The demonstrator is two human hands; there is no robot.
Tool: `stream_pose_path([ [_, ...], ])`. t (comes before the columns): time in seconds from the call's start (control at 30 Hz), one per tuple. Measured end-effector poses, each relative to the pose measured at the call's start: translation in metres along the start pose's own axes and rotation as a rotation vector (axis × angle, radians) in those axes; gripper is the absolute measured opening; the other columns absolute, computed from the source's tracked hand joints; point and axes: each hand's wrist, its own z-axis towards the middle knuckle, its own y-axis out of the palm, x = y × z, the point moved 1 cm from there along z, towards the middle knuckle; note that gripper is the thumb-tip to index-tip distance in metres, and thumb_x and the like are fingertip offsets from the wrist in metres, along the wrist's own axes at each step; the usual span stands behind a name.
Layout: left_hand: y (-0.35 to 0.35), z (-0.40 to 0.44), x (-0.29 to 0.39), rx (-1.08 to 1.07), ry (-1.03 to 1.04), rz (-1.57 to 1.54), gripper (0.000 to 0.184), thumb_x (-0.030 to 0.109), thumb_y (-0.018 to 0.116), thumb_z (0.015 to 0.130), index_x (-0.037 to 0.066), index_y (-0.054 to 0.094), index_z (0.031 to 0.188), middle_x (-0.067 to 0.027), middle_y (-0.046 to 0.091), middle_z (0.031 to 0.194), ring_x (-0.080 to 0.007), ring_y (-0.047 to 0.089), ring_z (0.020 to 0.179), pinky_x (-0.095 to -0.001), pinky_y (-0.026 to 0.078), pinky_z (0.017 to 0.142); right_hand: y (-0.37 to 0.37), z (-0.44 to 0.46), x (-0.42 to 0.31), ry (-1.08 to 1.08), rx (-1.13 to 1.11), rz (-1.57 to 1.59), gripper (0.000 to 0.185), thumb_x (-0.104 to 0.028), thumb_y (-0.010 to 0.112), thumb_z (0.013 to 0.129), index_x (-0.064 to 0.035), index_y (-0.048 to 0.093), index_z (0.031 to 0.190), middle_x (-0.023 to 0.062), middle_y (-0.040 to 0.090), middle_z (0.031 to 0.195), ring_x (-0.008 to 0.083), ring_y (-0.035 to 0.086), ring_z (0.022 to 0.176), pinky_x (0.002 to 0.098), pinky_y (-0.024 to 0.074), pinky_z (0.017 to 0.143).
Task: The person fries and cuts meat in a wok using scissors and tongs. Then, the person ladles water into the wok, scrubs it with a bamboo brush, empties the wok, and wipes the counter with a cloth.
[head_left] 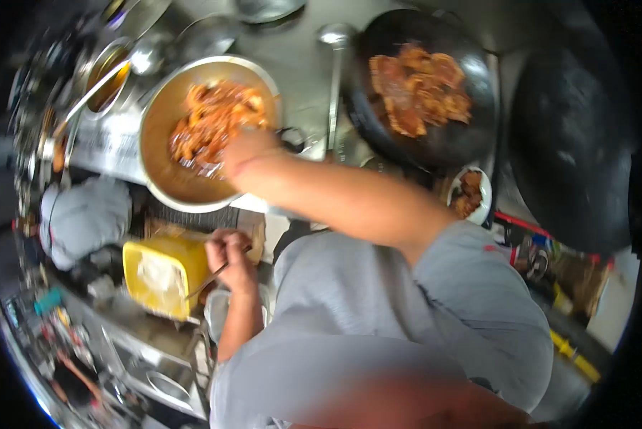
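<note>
My right hand (251,151) reaches down into a large round bowl (158,146) with a pale rim. It touches the red, glossy marinated meat (210,118) in the bowl, and its fingers are hidden and blurred. Lower down, my left hand (231,257) is closed around a thin metal utensil (205,284), whose kind I cannot make out. The utensil slants down toward a yellow tub (199,268) with something white inside, next to that hand. To the right, a black wok (442,154) holds flat slices of reddish meat (421,89).
A ladle (334,93) lies between bowl and wok. Beside the wok stands a white dish (486,196) with browned pieces. A second black wok (571,143) is far right. Another metal pot (110,89) with a ladle stands upper left. A person in grey (88,214) is at left.
</note>
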Motion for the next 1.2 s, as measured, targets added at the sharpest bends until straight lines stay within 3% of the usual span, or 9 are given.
stream_pose_path([
  [0.13, 0.001, 0.023, 0.030, -0.086, 0.009, -0.086, 0.011, 0.006, 0.052, 0.096, 0.004, 0.046, 0.087, -0.0081, 0.056, 0.081, -0.0155, 0.053, 0.072, -0.0289, 0.048, 0.070, 0.036, 0.021, -0.023, 0.257, -0.163, 0.016, 0.024, -0.013, 0.056, 0.084, -0.0074, 0.078, 0.091, 0.0145, 0.074, 0.100, 0.0305, 0.072, 0.092, 0.0416, 0.0581, 0.077],
  [0.27, 0.029, 0.034, 0.052, -0.179, 0.110, -0.082, 0.010, 0.013, 0.051, 0.100, 0.003, 0.051, 0.096, -0.0088, 0.057, 0.092, -0.0189, 0.054, 0.083, -0.0347, 0.047, 0.081, 0.013, -0.063, -0.011, 0.015, 0.102, 0.188, 0.032, -0.016, 0.061, 0.084, -0.0027, 0.068, 0.113, 0.0150, 0.066, 0.105, 0.0322, 0.069, 0.090, 0.0438, 0.0572, 0.076],
  [0.43, 0.100, 0.025, 0.072, -0.576, -0.009, -0.078, 0.027, 0.017, 0.046, 0.103, -0.002, 0.047, 0.123, -0.0194, 0.052, 0.134, -0.0268, 0.051, 0.125, -0.0408, 0.040, 0.107, -0.023, -0.166, -0.010, -0.175, 0.608, 0.246, 0.054, -0.012, 0.071, 0.078, -0.0050, 0.055, 0.130, 0.0147, 0.062, 0.111, 0.0330, 0.068, 0.092, 0.0438, 0.0568, 0.078],
  [0.53, 0.148, 0.006, 0.078, -0.913, -0.175, 0.002, 0.048, 0.023, 0.048, 0.104, -0.004, 0.035, 0.142, -0.0216, 0.041, 0.145, -0.0292, 0.045, 0.132, -0.0400, 0.036, 0.111, -0.019, -0.198, -0.006, -0.052, 0.851, 0.209, 0.063, -0.008, 0.071, 0.078, -0.0041, 0.049, 0.137, 0.0171, 0.063, 0.111, 0.0347, 0.068, 0.093, 0.0415, 0.0568, 0.080],
  [0.7, 0.209, -0.018, 0.063, -1.374, -0.279, 0.178, 0.076, 0.042, 0.065, 0.095, -0.007, 0.034, 0.145, -0.0244, 0.056, 0.131, -0.0321, 0.059, 0.119, -0.0392, 0.044, 0.103, -0.003, -0.260, 0.035, 0.630, 0.652, 0.593, 0.064, -0.006, 0.065, 0.086, -0.0040, 0.039, 0.144, 0.0164, 0.067, 0.100, 0.0282, 0.068, 0.083, 0.0380, 0.0539, 0.073],
  [0.8, 0.208, -0.018, 0.055, -1.522, -0.130, 0.357, 0.073, 0.025, 0.072, 0.092, -0.002, 0.035, 0.149, -0.0195, 0.054, 0.137, -0.0276, 0.056, 0.123, -0.0380, 0.044, 0.105, -0.014, -0.319, 0.113, 0.948, 0.637, 0.390, 0.066, -0.038, 0.064, 0.095, -0.0053, 0.039, 0.146, 0.0167, 0.068, 0.105, 0.0250, 0.067, 0.088, 0.0371, 0.0531, 0.077],
  [0.9, 0.179, -0.010, 0.025, -1.475, -0.305, 0.365, 0.052, 0.016, 0.067, 0.094, -0.002, 0.049, 0.139, -0.0153, 0.061, 0.128, -0.0247, 0.059, 0.119, -0.0360, 0.046, 0.102, -0.050, -0.365, 0.173, 1.096, 0.429, 0.180, 0.065, -0.041, 0.058, 0.098, 0.0012, 0.042, 0.145, 0.0262, 0.060, 0.129, 0.0356, 0.059, 0.120, 0.0410, 0.0451, 0.100],
  [1.0, 0.130, -0.007, -0.020, -1.205, -0.361, 0.350, 0.044, 0.018, 0.069, 0.093, -0.002, 0.055, 0.130, -0.0159, 0.066, 0.118, -0.0216, 0.065, 0.108, -0.0323, 0.051, 0.093, -0.058, -0.368, 0.210, 0.989, 0.121, -0.075, 0.057, -0.029, 0.055, 0.098, 0.0038, 0.042, 0.143, 0.0268, 0.052, 0.139, 0.0372, 0.054, 0.127, 0.0446, 0.0433, 0.106],
  [1.2, 0.045, -0.007, -0.064, -0.829, -0.474, 0.538, 0.031, 0.013, 0.064, 0.096, -0.002, 0.058, 0.123, -0.0115, 0.069, 0.109, -0.0166, 0.065, 0.101, -0.0294, 0.052, 0.089, -0.025, -0.323, 0.285, 0.948, 0.039, -0.386, 0.032, -0.011, 0.049, 0.093, 0.0015, 0.066, 0.117, 0.0226, 0.070, 0.109, 0.0384, 0.068, 0.100, 0.0470, 0.0544, 0.086],
])
